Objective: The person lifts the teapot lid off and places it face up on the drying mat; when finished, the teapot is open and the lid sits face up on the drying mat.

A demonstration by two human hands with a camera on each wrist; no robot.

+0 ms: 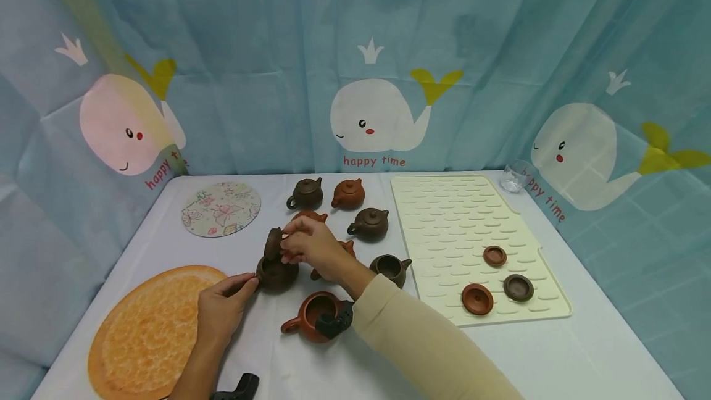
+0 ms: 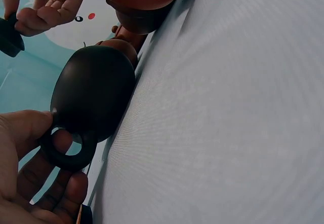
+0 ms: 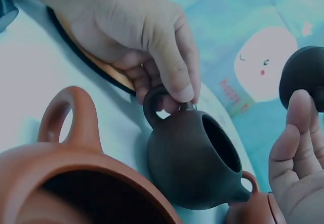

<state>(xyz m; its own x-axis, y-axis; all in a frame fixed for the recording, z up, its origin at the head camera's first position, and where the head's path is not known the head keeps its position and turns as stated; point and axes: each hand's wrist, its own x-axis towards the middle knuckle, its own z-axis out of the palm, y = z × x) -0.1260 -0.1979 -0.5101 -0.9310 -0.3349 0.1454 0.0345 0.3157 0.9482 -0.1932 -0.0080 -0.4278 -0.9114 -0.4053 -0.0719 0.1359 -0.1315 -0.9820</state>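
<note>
My left hand (image 1: 221,310) grips the ring handle of a dark brown teapot (image 1: 278,276), thumb on top in the right wrist view. The teapot stands open-mouthed on the white cloth. Raised over its mouth is a dark lid (image 1: 273,244), pinched by the fingers of my right hand (image 1: 315,247). In the right wrist view the lid (image 3: 299,79) is apart from the teapot (image 3: 185,158). A lidless reddish-brown teapot (image 1: 307,321) stands just in front, partly hidden by the black wrist camera. Another lidless dark teapot (image 1: 389,269) is to the right.
Lidded teapots, dark (image 1: 307,193) and reddish (image 1: 349,194), stand at the back, with another dark one (image 1: 371,223) nearer. My right arm partly covers other reddish teapots. Three lids lie on a cream mat (image 1: 444,233). A glass (image 1: 513,178), floral disc (image 1: 221,208) and bread-patterned mat (image 1: 150,326) also lie around.
</note>
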